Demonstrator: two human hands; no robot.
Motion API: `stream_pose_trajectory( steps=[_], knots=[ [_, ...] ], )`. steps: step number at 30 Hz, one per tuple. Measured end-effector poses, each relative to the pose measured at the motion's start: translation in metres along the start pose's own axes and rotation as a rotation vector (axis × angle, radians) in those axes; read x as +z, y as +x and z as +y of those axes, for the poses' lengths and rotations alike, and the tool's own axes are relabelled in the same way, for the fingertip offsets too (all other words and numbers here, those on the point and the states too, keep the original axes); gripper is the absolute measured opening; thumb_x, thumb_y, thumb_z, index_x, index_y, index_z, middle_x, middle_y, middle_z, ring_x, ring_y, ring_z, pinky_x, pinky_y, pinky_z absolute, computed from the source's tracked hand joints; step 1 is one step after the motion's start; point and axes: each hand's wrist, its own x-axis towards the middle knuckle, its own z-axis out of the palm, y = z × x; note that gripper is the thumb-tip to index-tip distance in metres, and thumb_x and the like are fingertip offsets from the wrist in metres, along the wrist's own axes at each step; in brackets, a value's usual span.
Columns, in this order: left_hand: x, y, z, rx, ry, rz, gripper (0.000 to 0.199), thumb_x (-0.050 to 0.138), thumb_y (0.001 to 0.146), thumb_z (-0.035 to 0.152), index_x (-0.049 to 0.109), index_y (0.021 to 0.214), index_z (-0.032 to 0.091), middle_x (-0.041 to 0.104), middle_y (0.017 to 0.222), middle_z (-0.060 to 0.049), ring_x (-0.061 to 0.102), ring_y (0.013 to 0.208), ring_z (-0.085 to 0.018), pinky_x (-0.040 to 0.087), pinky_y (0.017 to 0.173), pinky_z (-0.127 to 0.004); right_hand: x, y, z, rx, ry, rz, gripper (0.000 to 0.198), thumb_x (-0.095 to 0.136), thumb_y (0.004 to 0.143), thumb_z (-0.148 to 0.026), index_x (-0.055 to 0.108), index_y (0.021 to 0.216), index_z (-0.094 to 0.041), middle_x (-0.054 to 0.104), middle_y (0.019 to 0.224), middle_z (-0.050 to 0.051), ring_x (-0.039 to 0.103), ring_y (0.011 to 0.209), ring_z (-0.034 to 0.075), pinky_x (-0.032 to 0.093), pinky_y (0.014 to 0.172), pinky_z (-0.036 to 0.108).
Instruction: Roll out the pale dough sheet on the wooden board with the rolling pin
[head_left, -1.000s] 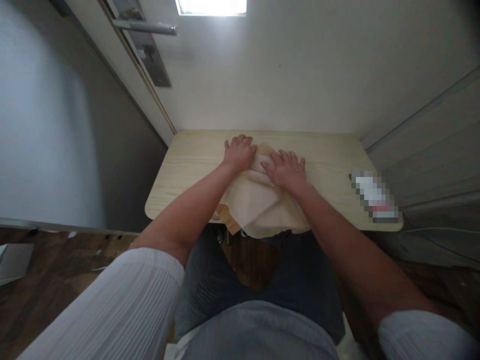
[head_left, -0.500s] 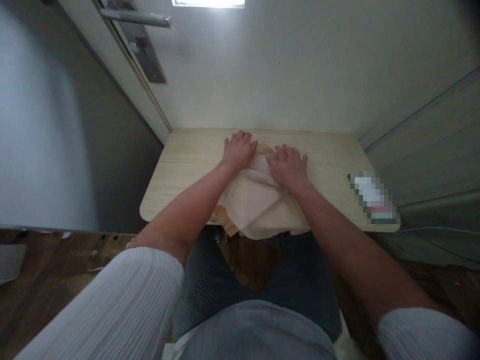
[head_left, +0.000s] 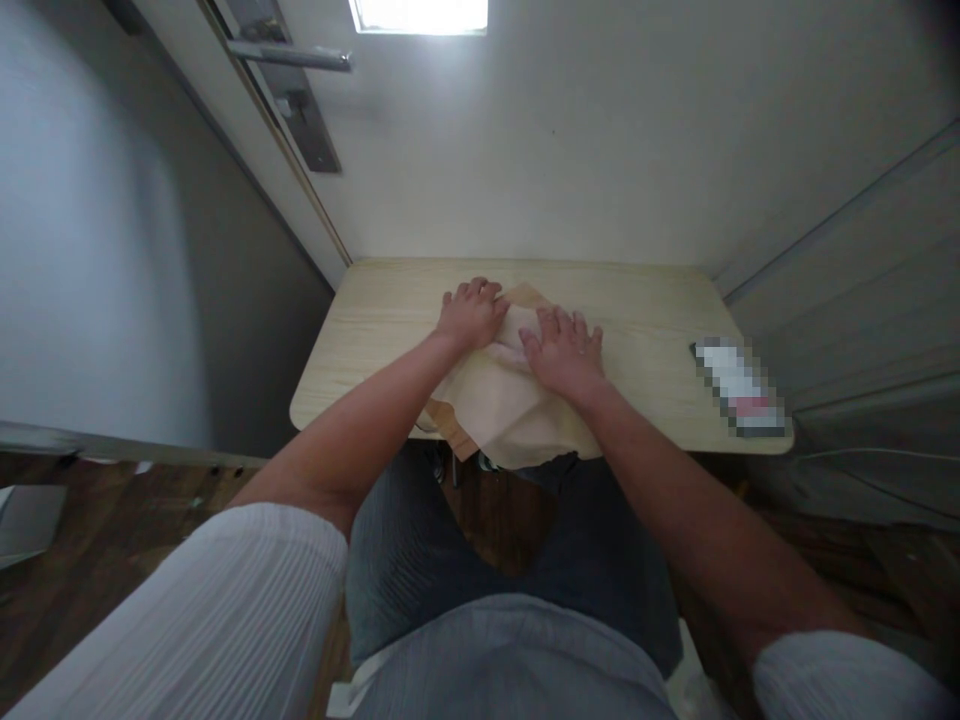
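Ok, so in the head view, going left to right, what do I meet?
Door handle → left hand → right hand → pixelated flat object.

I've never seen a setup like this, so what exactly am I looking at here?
There's no machine: these are a person's bare hands, seen by a camera worn on the head, looking forward and down. The left hand and right hand touch a creased, pale sheet, which hangs over the near edge of a table. Neither appears to lift anything. To the right on the table lies a flat item, hidden by pixelation.
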Motion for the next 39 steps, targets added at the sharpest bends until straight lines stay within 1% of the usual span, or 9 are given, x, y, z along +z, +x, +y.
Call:
stream_pose_trajectory(
  steps=[5,10,17,22,25,28,33,36,39],
  knots=[
    [-0.001,-0.012,-0.001,-0.023,0.0,-0.003,0.051,0.024,0.103,0.047,0.046,0.146,0.029,0.046,0.153,-0.008,0.043,0.136,-0.031,0.035,0.111,-0.056,0.0,-0.019,-0.01,-0.019,-0.02,0.045,0.063,0.03,0.104,-0.05,0.04,0.155,-0.015,0.038,0.159,0.018,0.027,0.147,0.04,0.015,0.116,0.068],
    [-0.003,-0.026,-0.003,-0.013,0.003,-0.024,0.053,0.025,0.103,0.048,0.041,0.151,0.031,0.04,0.159,-0.006,0.038,0.142,-0.031,0.03,0.115,-0.058,-0.004,-0.04,-0.022,-0.046,-0.025,0.068,0.063,0.028,0.104,-0.048,0.039,0.155,-0.012,0.038,0.16,0.017,0.022,0.15,0.039,0.012,0.117,0.067],
    [-0.005,-0.056,-0.01,0.043,0.017,0.002,0.052,0.024,0.104,0.044,0.04,0.152,0.032,0.038,0.161,-0.005,0.036,0.146,-0.029,0.025,0.118,-0.06,-0.004,-0.071,-0.04,-0.092,-0.016,0.058,0.066,0.026,0.105,-0.049,0.041,0.153,-0.006,0.041,0.158,0.019,0.027,0.148,0.039,0.014,0.118,0.066],
    [-0.012,-0.08,-0.014,0.064,0.03,-0.026,0.052,0.021,0.105,0.044,0.039,0.154,0.034,0.034,0.165,-0.001,0.03,0.15,-0.026,0.021,0.122,-0.057,-0.004,-0.094,-0.054,-0.136,-0.022,0.051,0.07,0.031,0.103,-0.048,0.035,0.154,-0.001,0.04,0.157,0.025,0.029,0.147,0.039,0.015,0.117,0.066],
    [-0.015,-0.09,-0.015,0.069,0.044,-0.027,0.053,0.021,0.105,0.043,0.039,0.154,0.034,0.032,0.165,0.001,0.029,0.15,-0.025,0.019,0.123,-0.057,-0.003,-0.106,-0.062,-0.137,-0.011,0.07,0.071,0.033,0.102,-0.05,0.033,0.154,-0.001,0.04,0.156,0.025,0.033,0.145,0.038,0.017,0.117,0.065],
    [-0.016,-0.098,-0.017,0.077,0.052,-0.014,0.053,0.02,0.105,0.041,0.04,0.154,0.033,0.032,0.166,0.002,0.029,0.15,-0.025,0.019,0.123,-0.056,-0.003,-0.115,-0.068,-0.142,-0.016,0.084,0.075,0.034,0.101,-0.055,0.033,0.155,-0.002,0.039,0.157,0.025,0.035,0.144,0.039,0.018,0.118,0.062],
    [-0.016,-0.11,-0.022,0.091,0.049,-0.01,0.055,0.018,0.105,0.041,0.038,0.155,0.03,0.035,0.164,0.0,0.031,0.15,-0.025,0.019,0.123,-0.056,-0.005,-0.128,-0.075,-0.163,-0.027,0.044,0.081,0.037,0.1,-0.059,0.032,0.155,0.0,0.034,0.159,0.025,0.034,0.144,0.039,0.022,0.118,0.056],
    [-0.017,-0.12,-0.027,0.108,0.031,-0.017,0.056,0.017,0.106,0.043,0.035,0.157,0.027,0.035,0.164,-0.002,0.031,0.15,-0.024,0.021,0.123,-0.054,-0.007,-0.138,-0.08,-0.188,-0.005,0.037,0.085,0.038,0.098,-0.064,0.033,0.154,0.0,0.033,0.16,0.026,0.031,0.147,0.038,0.025,0.118,0.052],
    [-0.018,-0.13,-0.032,0.104,0.01,-0.034,0.058,0.017,0.106,0.044,0.03,0.159,0.026,0.035,0.164,-0.004,0.03,0.15,-0.023,0.023,0.122,-0.052,-0.008,-0.149,-0.086,-0.216,0.023,0.043,0.088,0.04,0.097,-0.066,0.033,0.155,0.0,0.032,0.161,0.025,0.03,0.148,0.038,0.025,0.118,0.051]
  ],
)
